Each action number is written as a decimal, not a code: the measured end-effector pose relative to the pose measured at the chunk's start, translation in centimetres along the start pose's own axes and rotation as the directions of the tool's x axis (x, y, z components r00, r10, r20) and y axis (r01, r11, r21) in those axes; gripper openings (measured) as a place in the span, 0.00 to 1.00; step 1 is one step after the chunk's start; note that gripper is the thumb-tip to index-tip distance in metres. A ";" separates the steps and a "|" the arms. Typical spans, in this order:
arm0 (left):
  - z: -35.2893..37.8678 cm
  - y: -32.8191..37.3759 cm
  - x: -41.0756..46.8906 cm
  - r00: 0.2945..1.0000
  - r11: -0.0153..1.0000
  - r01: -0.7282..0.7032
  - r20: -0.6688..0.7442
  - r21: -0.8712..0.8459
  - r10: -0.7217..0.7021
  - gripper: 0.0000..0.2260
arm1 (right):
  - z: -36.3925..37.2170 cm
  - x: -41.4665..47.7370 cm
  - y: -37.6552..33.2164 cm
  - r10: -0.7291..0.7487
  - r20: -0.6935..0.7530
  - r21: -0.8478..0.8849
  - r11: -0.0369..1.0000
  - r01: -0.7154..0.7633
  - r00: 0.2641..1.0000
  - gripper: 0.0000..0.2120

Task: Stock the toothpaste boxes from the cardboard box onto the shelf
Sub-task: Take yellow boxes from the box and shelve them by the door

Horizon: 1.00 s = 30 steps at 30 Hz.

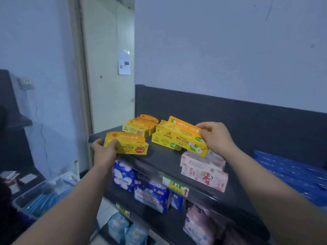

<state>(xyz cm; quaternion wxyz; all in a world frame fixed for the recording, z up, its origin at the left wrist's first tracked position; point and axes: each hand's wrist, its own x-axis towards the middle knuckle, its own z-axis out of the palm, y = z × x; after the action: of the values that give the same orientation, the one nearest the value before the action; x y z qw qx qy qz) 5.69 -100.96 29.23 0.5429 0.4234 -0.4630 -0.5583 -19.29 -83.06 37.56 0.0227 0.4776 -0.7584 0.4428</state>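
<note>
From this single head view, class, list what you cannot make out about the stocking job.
The cardboard box: outside the head view's frame.
The stack: head view, largely hidden behind the apple box in the right hand; count unclear.
The shelf label: head view, print blurred.
The left hand: head view, fingers hidden behind its tomato box.

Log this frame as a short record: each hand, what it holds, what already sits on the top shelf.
left hand: grips red-fruit toothpaste box at front-left shelf edge
right hand: grips green-apple toothpaste box, tilted
top shelf: two groups of yellow boxes, pink boxes front right
cardboard box: not in view
</note>
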 end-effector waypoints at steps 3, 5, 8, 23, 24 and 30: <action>0.5 0.0 4.1 1.000 0.999 0.031 0.000 0.045 -0.031 0.17 | 2.8 2.5 0.0 0.016 0.029 -0.078 0.997 -0.014 0.999 0.12; 0.9 -0.1 6.8 0.997 0.995 0.057 0.039 0.083 -0.060 0.18 | 4.8 3.9 0.2 0.046 0.052 -0.140 0.989 -0.038 0.998 0.13; 1.4 -0.1 10.6 0.991 0.982 0.088 0.080 0.169 -0.103 0.17 | 7.5 5.6 0.3 0.095 0.064 -0.211 0.974 -0.080 0.993 0.12; 5.5 -4.9 24.6 0.938 0.951 0.160 0.259 0.263 -0.229 0.12 | 14.4 8.8 1.3 0.290 0.085 -0.313 0.916 -0.251 0.953 0.12; 5.8 -5.4 25.2 0.935 0.950 0.176 0.257 0.258 -0.243 0.11 | 14.6 8.9 1.5 0.294 0.077 -0.309 0.916 -0.258 0.953 0.11; 6.9 -3.7 23.9 0.972 0.927 0.086 0.175 0.366 -0.159 0.15 | 15.6 9.0 1.6 0.322 -0.002 -0.339 0.891 -0.303 0.947 0.08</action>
<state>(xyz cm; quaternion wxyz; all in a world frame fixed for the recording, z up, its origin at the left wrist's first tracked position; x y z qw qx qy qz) -3.05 -124.53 27.78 0.3712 0.4840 -0.5816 -0.5382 -19.27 -100.00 31.17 0.0115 0.3505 -0.8897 0.2923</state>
